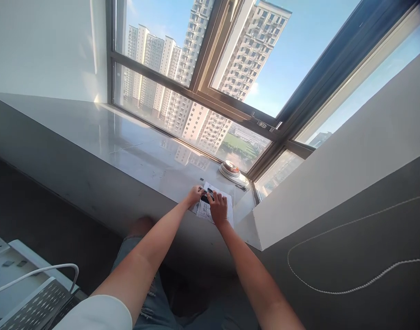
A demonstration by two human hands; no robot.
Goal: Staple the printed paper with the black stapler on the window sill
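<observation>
On the window sill (151, 160), my two hands meet over a small black object (206, 198), too small and partly covered for me to tell its kind. My left hand (195, 195) is closed, its fingertips pinching the object's left end. My right hand (219, 208) comes from the other side, with thumb and forefinger closed on the object and the other fingers curved over the paper. Beneath them lie white sheets of paper (229, 215) with printed or written lines. A tiny dark piece (201, 179) sits on the sill just beyond my left hand.
A round coil of pale cable or tape (230, 170) lies in the sill's corner against the window frame (227, 105). At lower left stands a white perforated unit (34, 302) with a white cable (41, 270). A beaded cord (337, 292) hangs in a loop at right.
</observation>
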